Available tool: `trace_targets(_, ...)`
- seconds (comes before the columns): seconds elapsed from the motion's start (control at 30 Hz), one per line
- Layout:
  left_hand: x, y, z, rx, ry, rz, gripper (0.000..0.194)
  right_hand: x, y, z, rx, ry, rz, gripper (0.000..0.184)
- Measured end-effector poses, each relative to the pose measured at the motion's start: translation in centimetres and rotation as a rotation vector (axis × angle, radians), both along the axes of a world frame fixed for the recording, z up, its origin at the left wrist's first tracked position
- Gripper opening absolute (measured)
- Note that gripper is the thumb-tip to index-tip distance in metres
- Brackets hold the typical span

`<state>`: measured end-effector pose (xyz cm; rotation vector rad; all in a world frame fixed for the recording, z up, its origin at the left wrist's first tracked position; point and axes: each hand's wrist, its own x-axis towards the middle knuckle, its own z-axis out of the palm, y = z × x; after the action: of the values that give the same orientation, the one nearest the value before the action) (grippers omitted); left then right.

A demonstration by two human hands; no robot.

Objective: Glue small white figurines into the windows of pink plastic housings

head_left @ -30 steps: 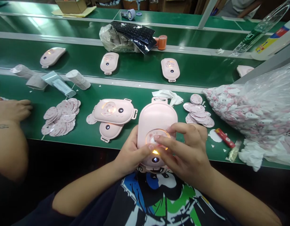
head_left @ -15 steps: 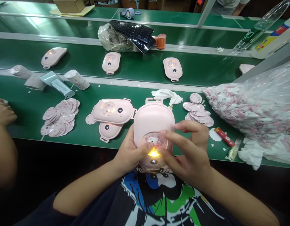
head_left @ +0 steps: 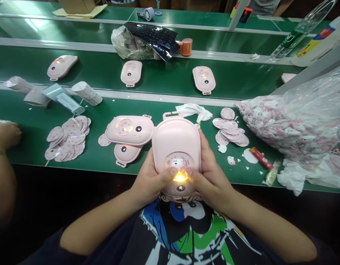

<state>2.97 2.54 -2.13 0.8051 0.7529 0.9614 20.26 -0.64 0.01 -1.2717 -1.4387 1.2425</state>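
Observation:
Both my hands hold a pink plastic device upright above the green conveyor belt. My left hand cups its left side, and my right hand wraps its right side. My thumbs meet near the lower edge of a round cartoon-cat sticker on its face. A yellow light glows between my thumbs. Just left of my hands lie two more pink devices, and a loose pile of round pink stickers lies to the right.
A co-worker's hand rests at the left, beyond another sticker pile. On the right are a bulging plastic bag of stickers and white cloth. Further pink devices sit on the belt behind.
My right hand has moved from across the sticker to the device's right side, leaving the cat sticker more exposed. The device has shifted slightly left. The co-worker's hand has moved little.

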Motion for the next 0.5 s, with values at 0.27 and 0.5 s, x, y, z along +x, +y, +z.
trace_targets(0.27,0.02,-0.18,0.29,-0.013,-0.003,-0.007,0.056,0.0,-0.3,-0.06,-0.041,0.052,-0.014,0.079)
trace_targets(0.5,0.21,0.03,0.6,-0.068,-0.008,-0.002,0.065,0.09,-0.23,0.16,-0.016,0.004,-0.011,0.08)
